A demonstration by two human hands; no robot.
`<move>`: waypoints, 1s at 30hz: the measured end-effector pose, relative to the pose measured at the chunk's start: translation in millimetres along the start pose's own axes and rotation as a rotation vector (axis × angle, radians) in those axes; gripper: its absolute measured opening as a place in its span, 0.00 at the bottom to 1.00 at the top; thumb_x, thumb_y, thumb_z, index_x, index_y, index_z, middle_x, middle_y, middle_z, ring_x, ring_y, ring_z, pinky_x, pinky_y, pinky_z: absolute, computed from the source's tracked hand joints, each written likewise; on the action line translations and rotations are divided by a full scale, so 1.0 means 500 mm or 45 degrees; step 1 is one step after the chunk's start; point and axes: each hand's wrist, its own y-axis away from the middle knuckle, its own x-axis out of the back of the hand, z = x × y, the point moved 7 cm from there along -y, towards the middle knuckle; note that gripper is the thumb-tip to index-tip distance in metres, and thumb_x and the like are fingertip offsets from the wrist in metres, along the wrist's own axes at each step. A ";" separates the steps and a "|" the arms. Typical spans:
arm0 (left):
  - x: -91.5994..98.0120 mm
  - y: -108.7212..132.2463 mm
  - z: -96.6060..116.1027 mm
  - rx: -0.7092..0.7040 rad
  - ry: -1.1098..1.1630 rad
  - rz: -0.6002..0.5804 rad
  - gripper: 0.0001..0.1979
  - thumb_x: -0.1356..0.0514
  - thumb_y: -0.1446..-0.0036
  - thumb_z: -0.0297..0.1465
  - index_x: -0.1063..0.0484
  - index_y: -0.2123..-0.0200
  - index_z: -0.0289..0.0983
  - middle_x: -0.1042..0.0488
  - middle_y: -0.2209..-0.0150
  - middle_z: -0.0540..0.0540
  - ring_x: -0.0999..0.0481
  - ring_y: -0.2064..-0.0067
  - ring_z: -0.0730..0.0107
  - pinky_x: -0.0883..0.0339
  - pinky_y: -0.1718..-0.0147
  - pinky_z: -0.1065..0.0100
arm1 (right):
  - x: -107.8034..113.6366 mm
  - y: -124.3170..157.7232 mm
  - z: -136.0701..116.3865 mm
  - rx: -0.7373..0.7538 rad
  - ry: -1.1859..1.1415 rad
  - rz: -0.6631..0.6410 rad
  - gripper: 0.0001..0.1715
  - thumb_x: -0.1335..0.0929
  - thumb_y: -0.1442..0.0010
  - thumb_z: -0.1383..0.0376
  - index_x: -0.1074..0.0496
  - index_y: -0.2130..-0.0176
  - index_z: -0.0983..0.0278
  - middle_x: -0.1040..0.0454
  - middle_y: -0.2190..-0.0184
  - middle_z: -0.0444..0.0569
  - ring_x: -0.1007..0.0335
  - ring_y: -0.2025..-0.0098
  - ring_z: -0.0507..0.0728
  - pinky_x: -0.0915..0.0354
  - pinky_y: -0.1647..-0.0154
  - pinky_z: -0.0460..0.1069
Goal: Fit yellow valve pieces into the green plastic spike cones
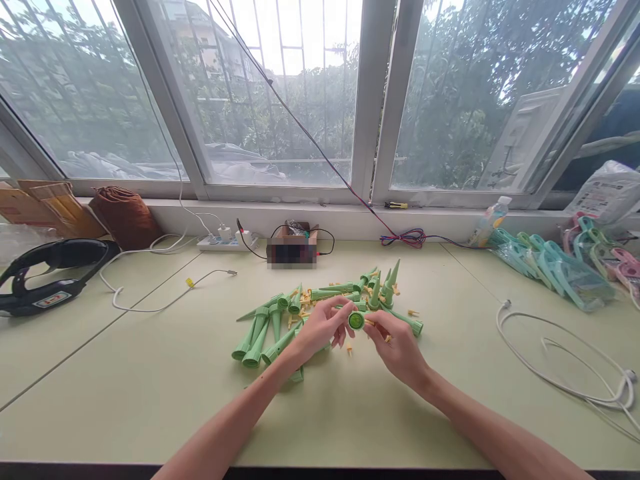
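Note:
My left hand (327,328) is closed around a green plastic watering spike (356,321), whose round open end faces me. At the spike's right side, my right hand (397,343) pinches a small yellow plastic piece (369,323), mostly covered by the fingertips. Behind and to the left of my hands lies a loose pile of similar green spikes (257,343), some of them standing on their wide ends (393,280). Small yellow pieces are scattered among them, with one loose yellow piece (349,349) just below my hands and another (413,313) to the right.
A white cable (150,310) and a black headset (55,280) are on the left. A power strip (227,243) and a small box (293,250) stand by the window. Bagged plastic clips (555,267), a bottle (490,220) and a coiled white cable (560,383) lie right.

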 end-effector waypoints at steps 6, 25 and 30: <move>0.004 -0.001 -0.003 -0.017 0.010 0.009 0.19 0.41 0.38 0.47 0.31 0.58 0.36 0.27 0.79 0.51 0.32 0.83 0.77 0.42 0.85 0.77 | -0.005 -0.001 0.008 -0.036 -0.044 -0.030 0.14 0.38 0.30 0.60 0.29 0.65 0.63 0.30 0.73 0.46 0.39 0.74 0.53 0.41 0.72 0.48; 0.005 0.002 0.001 -0.053 -0.047 0.009 0.18 0.41 0.38 0.45 0.34 0.52 0.38 0.30 0.77 0.53 0.30 0.82 0.75 0.42 0.84 0.76 | -0.013 0.001 0.008 -0.033 -0.052 -0.094 0.13 0.39 0.30 0.61 0.33 0.67 0.62 0.35 0.75 0.43 0.43 0.75 0.53 0.45 0.74 0.47; 0.004 0.004 0.005 -0.045 -0.059 0.013 0.19 0.41 0.38 0.45 0.34 0.52 0.38 0.30 0.77 0.53 0.30 0.82 0.75 0.42 0.84 0.76 | -0.013 0.002 0.008 -0.034 -0.043 -0.094 0.13 0.39 0.30 0.61 0.33 0.67 0.62 0.36 0.76 0.43 0.43 0.75 0.53 0.44 0.74 0.47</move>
